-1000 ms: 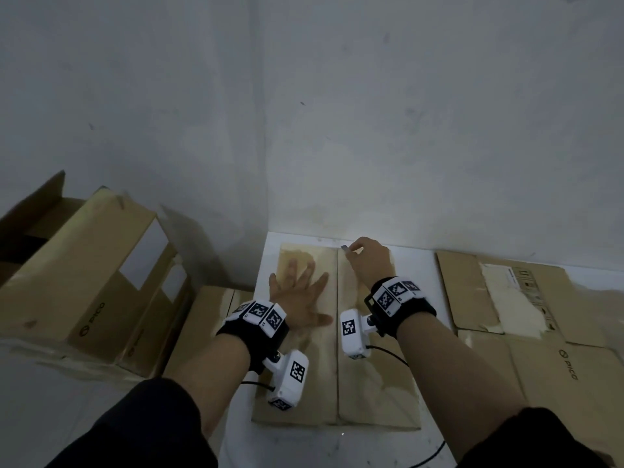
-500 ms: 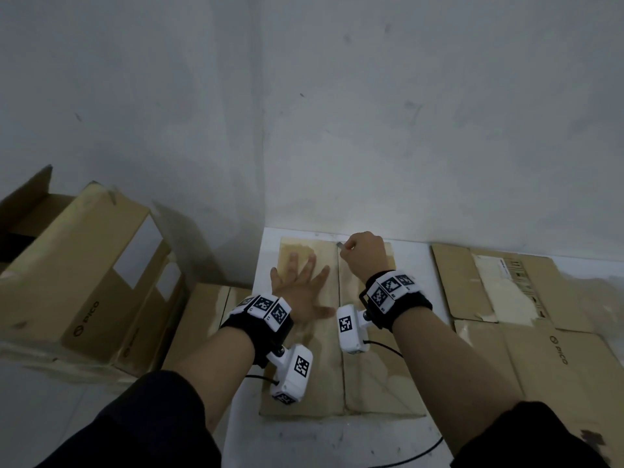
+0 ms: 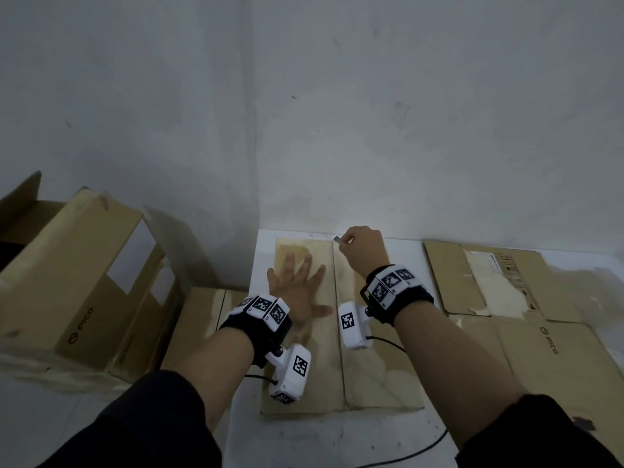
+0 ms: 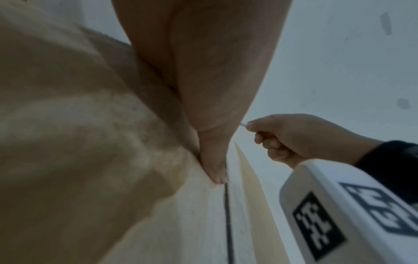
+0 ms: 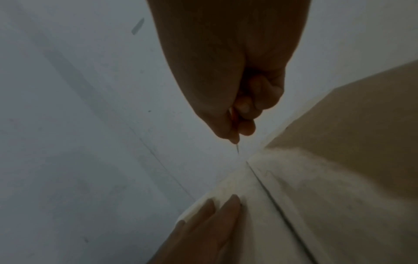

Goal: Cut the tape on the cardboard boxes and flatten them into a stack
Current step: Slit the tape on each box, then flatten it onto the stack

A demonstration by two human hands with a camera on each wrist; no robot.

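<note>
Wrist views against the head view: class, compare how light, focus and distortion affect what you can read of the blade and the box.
Head view: dim, even light, wide-angle bending at the edges, yet the box and both hands read clearly. Left wrist view: the left hand looms dark, close and soft; the right hand is sharper. Right wrist view: dark and grainy, the blade only a thin sliver.

A: Head view looks steeply down from above at the box (image 3: pixel 341 332) against the wall.
B: Both wrist views sit low, close over it, facing the wall; all share its centre seam (image 4: pixel 227 214).
</note>
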